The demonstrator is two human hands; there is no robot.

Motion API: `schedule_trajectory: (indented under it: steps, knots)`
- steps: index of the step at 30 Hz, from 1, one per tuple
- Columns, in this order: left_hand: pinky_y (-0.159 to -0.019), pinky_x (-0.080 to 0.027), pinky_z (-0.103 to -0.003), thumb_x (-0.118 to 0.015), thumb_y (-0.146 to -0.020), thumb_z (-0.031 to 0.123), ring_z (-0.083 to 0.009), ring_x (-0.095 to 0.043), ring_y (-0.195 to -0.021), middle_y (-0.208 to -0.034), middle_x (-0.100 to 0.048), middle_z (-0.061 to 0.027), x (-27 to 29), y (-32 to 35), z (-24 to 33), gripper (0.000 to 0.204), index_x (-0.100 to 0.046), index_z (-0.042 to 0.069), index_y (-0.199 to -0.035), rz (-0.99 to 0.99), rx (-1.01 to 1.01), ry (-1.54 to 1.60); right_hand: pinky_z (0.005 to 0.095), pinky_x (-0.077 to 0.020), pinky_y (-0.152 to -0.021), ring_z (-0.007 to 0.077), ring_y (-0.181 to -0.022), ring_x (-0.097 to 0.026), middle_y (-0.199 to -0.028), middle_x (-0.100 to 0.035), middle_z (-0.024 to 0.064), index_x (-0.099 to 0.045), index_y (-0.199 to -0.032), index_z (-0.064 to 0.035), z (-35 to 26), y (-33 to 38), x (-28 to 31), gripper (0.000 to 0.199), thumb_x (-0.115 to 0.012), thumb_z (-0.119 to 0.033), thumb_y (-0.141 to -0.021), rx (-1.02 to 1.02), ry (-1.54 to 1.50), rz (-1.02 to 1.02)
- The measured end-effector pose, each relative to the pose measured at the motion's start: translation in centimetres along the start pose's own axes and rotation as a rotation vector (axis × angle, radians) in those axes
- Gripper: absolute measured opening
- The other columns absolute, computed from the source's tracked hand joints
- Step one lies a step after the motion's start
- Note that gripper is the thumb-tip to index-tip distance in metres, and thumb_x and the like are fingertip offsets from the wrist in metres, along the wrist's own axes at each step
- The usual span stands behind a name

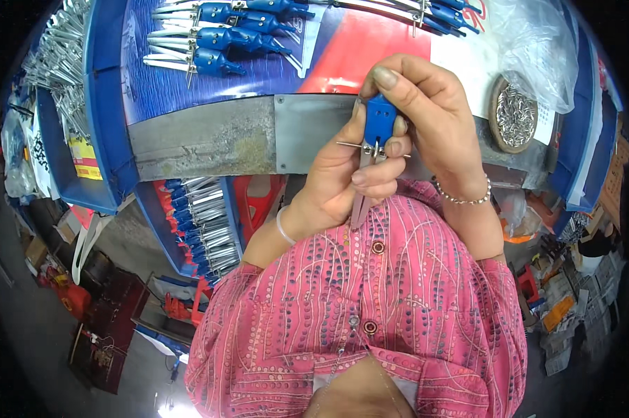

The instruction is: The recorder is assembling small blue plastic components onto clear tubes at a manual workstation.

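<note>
Pink patterned shirt (370, 313) fills the lower frame, closest to the lens. Just past it, both hands meet over the near edge of the desk (210, 139). Left hand (342, 181) is clenched around the metal legs of a blue-headed compass tool (378, 129), fingers wrapped at its lower part. Right hand (433, 118) pinches the blue plastic head from above, thumb and forefinger on it. Tool's long axis runs roughly upright in view, head away from the body, grey legs pointing back toward the chest. A thin metal pin (353, 145) sticks out sideways at the hinge, toward the left. Both hands touch the tool; left one carries it, right one works the head.

Outward: finished blue compasses (224, 35) lie in rows at the desk's far left. Round tin of small metal parts (514, 115) sits near the right edge, clear plastic bag (537, 49) behind it. Loose metal legs (60, 63) heaped in a blue tray at the left. More blue-and-metal pieces (206, 223) in a bin below the desk edge. Cluttered workshop floor around.
</note>
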State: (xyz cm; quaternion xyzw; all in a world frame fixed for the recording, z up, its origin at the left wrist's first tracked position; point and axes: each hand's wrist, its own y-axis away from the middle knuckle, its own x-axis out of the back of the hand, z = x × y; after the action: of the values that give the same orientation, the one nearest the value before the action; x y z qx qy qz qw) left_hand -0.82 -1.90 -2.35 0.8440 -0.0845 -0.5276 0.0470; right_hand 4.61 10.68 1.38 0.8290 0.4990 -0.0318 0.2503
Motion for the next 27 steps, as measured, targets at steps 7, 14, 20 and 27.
schedule_trajectory:
  steps: [7,14,20,27]
  knots:
    - [-0.040,-0.030,-0.017,-0.045,-0.089,0.040,-0.0046,-0.036,-0.045,-0.081,-0.048,-0.0055,0.3,0.0,-0.5,0.041,-0.048,0.000,-0.101,0.024,-0.036,-0.008,0.0129,-0.0369,-0.046,-0.0003,-0.053,-0.046,-0.072,-0.057,-0.0004,-0.058,-0.083,-0.0014,0.6,0.3,0.1,0.021,-0.050,-0.020,-0.089,-0.042,-0.019,0.043]
    - [-0.040,-0.031,-0.017,-0.044,-0.089,0.039,-0.0049,-0.037,-0.046,-0.081,-0.048,-0.0053,0.0,-0.1,-0.3,0.041,-0.047,0.000,-0.102,0.056,0.007,-0.038,0.0129,-0.0340,-0.038,0.0002,-0.043,-0.043,-0.069,-0.056,0.0003,-0.057,-0.083,-0.0005,0.8,0.6,0.1,0.020,-0.052,-0.019,-0.088,0.039,-0.047,0.143]
    - [-0.038,-0.029,-0.018,-0.039,-0.091,0.039,-0.0055,-0.037,-0.044,-0.083,-0.048,-0.0080,0.1,-0.2,-0.4,0.045,-0.048,-0.002,-0.104,0.054,-0.001,-0.043,0.0132,-0.0329,-0.036,-0.0003,-0.041,-0.041,-0.066,-0.054,-0.0006,-0.058,-0.081,-0.0006,0.3,0.6,0.1,0.020,-0.053,-0.020,-0.087,-0.051,-0.098,0.145]
    - [-0.040,-0.030,-0.016,-0.041,-0.090,0.040,-0.0038,-0.036,-0.045,-0.081,-0.047,-0.0049,-0.1,-0.4,-0.9,0.043,-0.047,0.000,-0.103,-0.026,-0.015,0.057,0.0126,-0.0324,-0.036,-0.0012,-0.041,-0.040,-0.062,-0.053,-0.0020,-0.058,-0.081,-0.0013,-0.1,0.8,-0.8,0.021,-0.053,-0.020,-0.087,-0.030,-0.098,0.212]
